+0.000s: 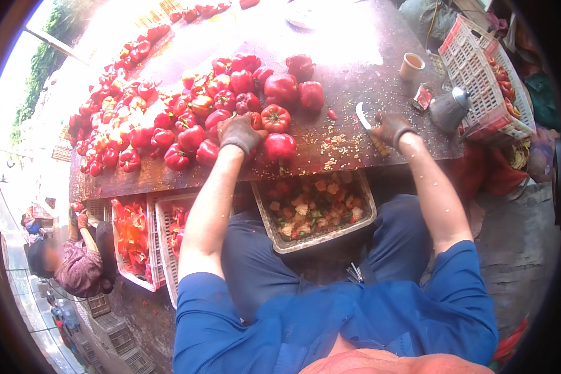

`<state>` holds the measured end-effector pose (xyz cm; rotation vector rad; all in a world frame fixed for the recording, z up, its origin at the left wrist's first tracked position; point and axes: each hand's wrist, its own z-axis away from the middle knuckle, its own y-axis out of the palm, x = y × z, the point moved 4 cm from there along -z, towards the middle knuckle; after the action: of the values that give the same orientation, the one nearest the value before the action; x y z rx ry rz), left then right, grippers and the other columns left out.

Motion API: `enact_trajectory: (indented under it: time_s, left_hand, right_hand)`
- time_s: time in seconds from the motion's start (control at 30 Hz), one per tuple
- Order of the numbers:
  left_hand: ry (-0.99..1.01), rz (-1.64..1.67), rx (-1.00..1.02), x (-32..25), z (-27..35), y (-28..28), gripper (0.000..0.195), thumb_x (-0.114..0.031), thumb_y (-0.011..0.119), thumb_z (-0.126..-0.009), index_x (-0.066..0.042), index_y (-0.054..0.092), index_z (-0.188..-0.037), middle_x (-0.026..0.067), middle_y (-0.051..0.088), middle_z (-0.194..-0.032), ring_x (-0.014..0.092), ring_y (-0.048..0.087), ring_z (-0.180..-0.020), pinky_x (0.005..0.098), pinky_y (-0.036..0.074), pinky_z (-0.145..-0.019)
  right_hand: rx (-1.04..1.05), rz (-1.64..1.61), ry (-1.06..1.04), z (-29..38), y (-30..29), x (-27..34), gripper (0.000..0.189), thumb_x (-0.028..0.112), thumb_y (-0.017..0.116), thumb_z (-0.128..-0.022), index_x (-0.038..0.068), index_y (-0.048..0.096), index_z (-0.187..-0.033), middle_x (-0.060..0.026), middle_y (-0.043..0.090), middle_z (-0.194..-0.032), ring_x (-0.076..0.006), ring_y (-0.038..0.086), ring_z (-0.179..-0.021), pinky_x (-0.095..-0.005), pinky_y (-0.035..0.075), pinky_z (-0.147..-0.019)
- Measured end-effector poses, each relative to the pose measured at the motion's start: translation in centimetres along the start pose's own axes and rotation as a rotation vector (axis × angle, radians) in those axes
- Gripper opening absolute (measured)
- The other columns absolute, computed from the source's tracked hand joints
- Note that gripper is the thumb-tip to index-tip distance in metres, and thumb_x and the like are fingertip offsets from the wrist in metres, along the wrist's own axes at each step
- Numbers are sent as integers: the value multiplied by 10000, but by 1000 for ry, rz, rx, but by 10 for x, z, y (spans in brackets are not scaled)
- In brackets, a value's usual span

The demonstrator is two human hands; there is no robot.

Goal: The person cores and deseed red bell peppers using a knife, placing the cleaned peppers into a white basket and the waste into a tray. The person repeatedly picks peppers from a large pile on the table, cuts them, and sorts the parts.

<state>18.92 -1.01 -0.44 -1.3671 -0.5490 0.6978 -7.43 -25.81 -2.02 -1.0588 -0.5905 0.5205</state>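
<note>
My left hand [240,133], in a dark glove, reaches into a pile of red bell peppers [191,138], fingers curled down over them. The glove hides whether a pepper is gripped. To the right, my gloved right hand [392,127] has its fingers at the wooden handle of a curved knife [363,116]. The pale blade points away from me, and the lower handle sticks out below my thumb. Pale seeds [336,147] are scattered between my hands. Close to my left hand, a pepper [276,118] shows its stem end.
Below the tabletop's edge [355,161], a tub [326,240] contains pepper cores and scraps. Crates [154,262] of red peppers stand at left, near a seated co-worker [82,271]. A cup [411,67], metal pot [449,110] and white crate [477,70] are at right.
</note>
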Motion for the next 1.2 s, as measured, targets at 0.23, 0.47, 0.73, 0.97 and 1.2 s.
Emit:
enact_trajectory:
  time_s: [0.23,0.47,0.73,0.97,1.2]
  left_hand:
    - [-83,-71,-58,6,-2,14,336,-332,607,-768,-158,688,-1044,96,687,-1057,261,630,-1056,446,408,-956]
    - [-111,1159,-519,62,1,21,229,-86,784,-682,17,697,-867,77,694,-774,140,654,-700,276,523,-634]
    - [200,2012,-263,-58,93,-17,219,36,644,-823,8,631,-1040,88,671,-971,162,658,-846,283,549,-748]
    - [85,2106,-143,-132,120,34,226,11,663,-832,-4,648,-1056,71,669,-987,177,639,-906,306,526,-817]
    - [-17,2039,68,-153,138,33,259,-49,688,-840,-9,634,-1090,67,656,-1024,171,639,-910,329,584,-709]
  right_hand:
    - [-59,-84,40,12,43,-14,315,257,631,-806,39,659,-1032,-241,648,-1030,-385,625,-993,-453,484,-852]
    - [-452,-603,-17,21,34,-36,310,202,648,-794,2,597,-1025,-246,664,-924,-374,662,-859,-431,512,-787]
    - [150,-1520,-290,91,11,66,268,277,684,-869,59,594,-996,2,548,-748,-74,507,-612,-238,409,-507]
    - [212,-1649,-328,88,51,68,319,276,740,-838,35,660,-1032,-9,629,-802,-75,546,-619,-246,446,-527]
    - [104,-1710,-282,73,84,54,352,272,777,-783,13,658,-990,-9,639,-770,-75,579,-673,-251,477,-580]
